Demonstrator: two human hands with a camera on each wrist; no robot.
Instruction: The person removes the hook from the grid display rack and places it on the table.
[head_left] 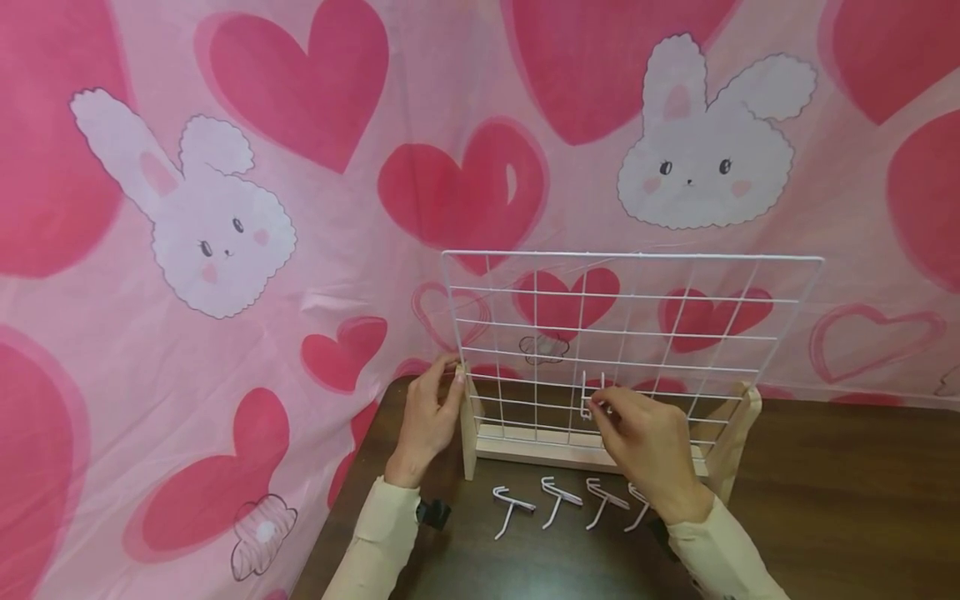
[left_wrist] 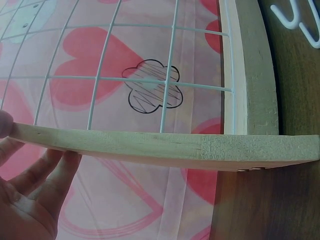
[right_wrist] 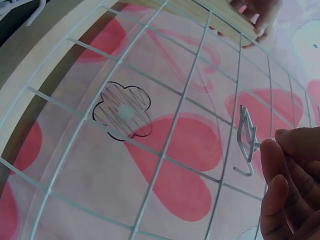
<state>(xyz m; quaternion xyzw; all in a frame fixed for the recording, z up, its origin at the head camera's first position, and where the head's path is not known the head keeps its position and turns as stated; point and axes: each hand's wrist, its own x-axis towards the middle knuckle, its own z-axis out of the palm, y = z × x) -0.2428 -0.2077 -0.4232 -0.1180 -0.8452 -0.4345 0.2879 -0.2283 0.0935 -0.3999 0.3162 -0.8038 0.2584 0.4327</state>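
A white wire grid (head_left: 637,254) stands tilted in a pale wooden stand (head_left: 540,448). My left hand (head_left: 433,408) grips the upper end of the stand's left side piece (left_wrist: 150,142), thumb on one face and fingers on the other. In front of the grid's middle, my right hand (head_left: 651,442) pinches a white wire hook (right_wrist: 246,135) between thumb and fingertip. The hook's bent ends point towards the grid wires; whether they touch cannot be told. Several similar white hooks (head_left: 558,492) lie in a row on the table before the stand, the rightmost partly behind my right hand.
The dark brown wooden table (head_left: 847,483) extends to the right of the stand. A pink cloth (head_left: 330,225) with hearts and rabbits hangs behind and to the left, close to the table's edge. The stand's right side piece (head_left: 738,433) rises beyond my right hand.
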